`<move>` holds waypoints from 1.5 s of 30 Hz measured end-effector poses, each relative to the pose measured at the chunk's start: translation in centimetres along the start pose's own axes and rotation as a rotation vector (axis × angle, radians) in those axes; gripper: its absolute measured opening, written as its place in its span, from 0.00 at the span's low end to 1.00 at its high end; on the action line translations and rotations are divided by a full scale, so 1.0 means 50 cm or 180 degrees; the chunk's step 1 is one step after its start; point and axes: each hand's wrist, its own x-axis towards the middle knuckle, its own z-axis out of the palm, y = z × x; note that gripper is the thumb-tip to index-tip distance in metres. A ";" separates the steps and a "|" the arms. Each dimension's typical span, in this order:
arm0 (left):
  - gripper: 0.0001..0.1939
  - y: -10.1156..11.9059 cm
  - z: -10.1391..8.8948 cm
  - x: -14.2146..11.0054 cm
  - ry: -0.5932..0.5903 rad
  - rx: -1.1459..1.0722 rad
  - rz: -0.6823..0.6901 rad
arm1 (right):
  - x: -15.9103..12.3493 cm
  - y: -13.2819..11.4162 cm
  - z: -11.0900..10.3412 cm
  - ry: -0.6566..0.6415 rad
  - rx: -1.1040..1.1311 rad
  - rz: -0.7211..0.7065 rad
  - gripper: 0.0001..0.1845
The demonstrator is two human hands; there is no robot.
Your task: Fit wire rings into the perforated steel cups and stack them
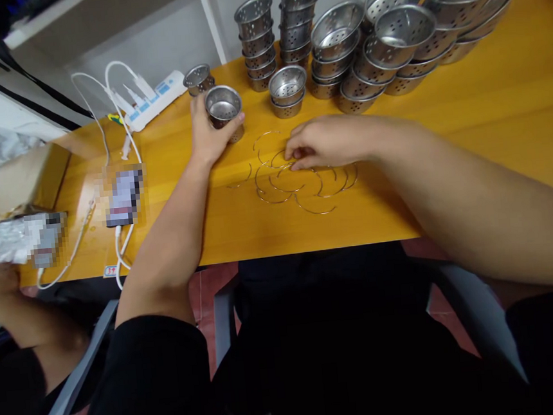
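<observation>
My left hand point(209, 132) is wrapped round a small perforated metal cup point(223, 102) that stands on the table. Just behind it is another cup point(199, 78) of the same kind. Curved thin wires point(288, 200) lie loosely spread over the tabletop in front of me. Over their upper part is my right hand point(322, 142), its fingers bent and drawn together low at the wires. Whether a wire is pinched between the fingertips is too small to make out. A short pair of nested cups point(287, 93) stands a little behind the right hand.
Stacks of perforated metal cups point(257, 41) and wider bowls point(388, 43) line the back of the yellow table point(473, 132). At left are a power strip point(158, 98) with white cables, a phone point(124, 198) and a cardboard box point(27, 181). A co-worker's arm point(29, 319) rests at far left.
</observation>
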 end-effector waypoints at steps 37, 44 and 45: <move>0.57 -0.105 0.152 -0.036 -0.0801 -0.1332 0.1193 | -0.021 0.004 -0.050 0.1814 0.0961 0.0499 0.13; 0.54 -0.063 0.167 -0.058 -0.0912 -0.1261 0.1489 | 0.008 -0.054 -0.024 0.2043 0.1208 0.0465 0.13; 0.53 -0.058 0.169 -0.061 -0.0904 -0.1177 0.1530 | 0.011 -0.057 -0.021 0.2052 0.1154 0.0487 0.12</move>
